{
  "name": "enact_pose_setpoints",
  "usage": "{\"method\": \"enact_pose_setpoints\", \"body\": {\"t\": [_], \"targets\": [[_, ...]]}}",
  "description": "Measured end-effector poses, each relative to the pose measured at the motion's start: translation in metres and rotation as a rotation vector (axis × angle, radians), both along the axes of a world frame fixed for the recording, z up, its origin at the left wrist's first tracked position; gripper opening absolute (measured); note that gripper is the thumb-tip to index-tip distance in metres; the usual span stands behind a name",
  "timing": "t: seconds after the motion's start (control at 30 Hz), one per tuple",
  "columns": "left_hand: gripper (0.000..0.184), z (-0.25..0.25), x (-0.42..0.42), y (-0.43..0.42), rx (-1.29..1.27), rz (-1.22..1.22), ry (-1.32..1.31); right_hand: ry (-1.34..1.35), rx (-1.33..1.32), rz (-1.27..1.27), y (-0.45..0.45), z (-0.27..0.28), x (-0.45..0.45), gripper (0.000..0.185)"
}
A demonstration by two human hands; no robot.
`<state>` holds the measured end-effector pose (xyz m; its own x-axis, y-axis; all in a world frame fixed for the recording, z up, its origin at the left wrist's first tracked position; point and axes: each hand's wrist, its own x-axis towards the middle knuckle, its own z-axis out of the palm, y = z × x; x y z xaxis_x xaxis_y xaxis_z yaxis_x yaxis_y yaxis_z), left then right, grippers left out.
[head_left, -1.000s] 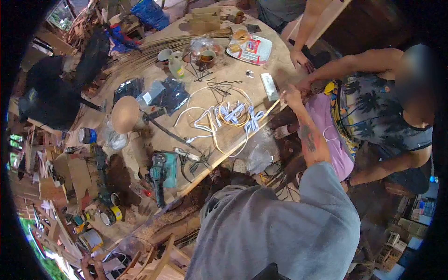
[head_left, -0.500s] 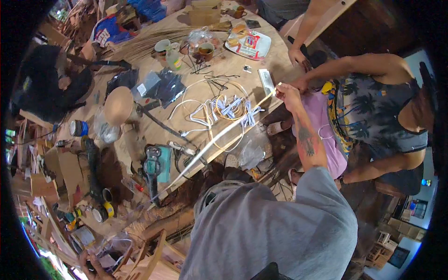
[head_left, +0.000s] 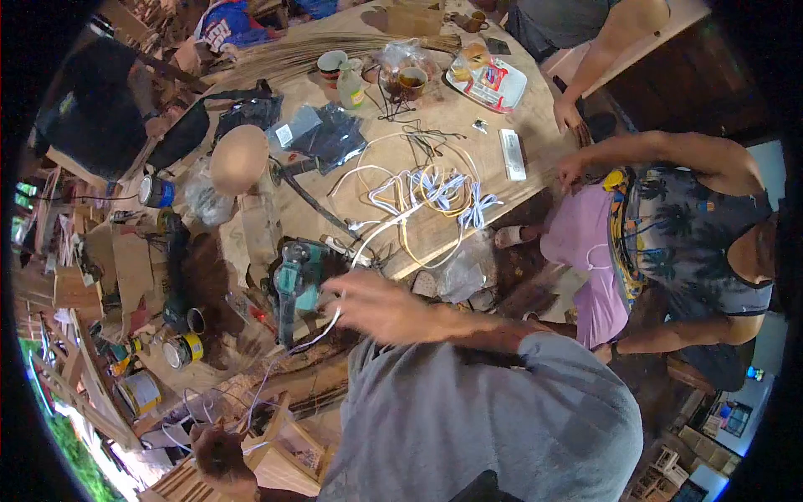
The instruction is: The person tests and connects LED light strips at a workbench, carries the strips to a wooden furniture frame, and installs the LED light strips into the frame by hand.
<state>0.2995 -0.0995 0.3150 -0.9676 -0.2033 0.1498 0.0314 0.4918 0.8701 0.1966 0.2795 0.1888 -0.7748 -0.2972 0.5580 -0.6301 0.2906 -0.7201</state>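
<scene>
My right hand [head_left: 381, 308], blurred by motion, is above the table's front edge beside the green power tool [head_left: 299, 276], its fingers closed on a white cord [head_left: 368, 237]. From there the cord runs down to my left hand [head_left: 222, 456] at the lower left. That hand's fingers are curled around the cord, partly in shadow. Bundles of light blue-white cord [head_left: 431, 191] lie in loops on the wooden table [head_left: 314, 191]. A white rectangular box [head_left: 513, 155] rests to their right.
A co-worker [head_left: 694, 222] sits at the right with pink cloth [head_left: 585, 234]; another person's hand [head_left: 569, 115] rests at the table's far right. Cups [head_left: 411, 81], a food tray [head_left: 502, 90], a round wooden disc [head_left: 240, 160] and paint cans [head_left: 182, 350] stand around.
My right hand has left the table's right edge by the co-worker and swung left and down toward the power tool. My left hand has come further into view.
</scene>
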Motion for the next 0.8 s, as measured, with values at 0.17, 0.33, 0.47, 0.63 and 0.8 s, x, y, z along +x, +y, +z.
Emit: {"method": "enact_pose_setpoints", "body": {"t": [0.17,0.33,0.47,0.63,0.8], "targets": [[0.028,0.013,-0.007,0.023,-0.047,0.147,0.136,-0.281,-0.095,0.601,-0.07,0.022,-0.023,0.025],[0.027,0.016,-0.004,0.001,-0.19,0.102,0.208,-0.766,0.095,0.944,-0.062,0.025,-0.024,0.026],[0.029,0.022,-0.005,-0.011,-0.309,0.066,0.251,-0.993,-0.069,0.738,-0.014,0.025,-0.033,0.026],[0.018,0.022,-0.013,-0.021,-0.24,0.105,0.141,-0.758,0.055,0.348,0.07,0.045,-0.04,0.028],[0.033,0.029,-0.042,-0.015,-0.217,0.366,0.099,-0.717,0.119,0.23,0.139,0.093,-0.03,0.02]]}}
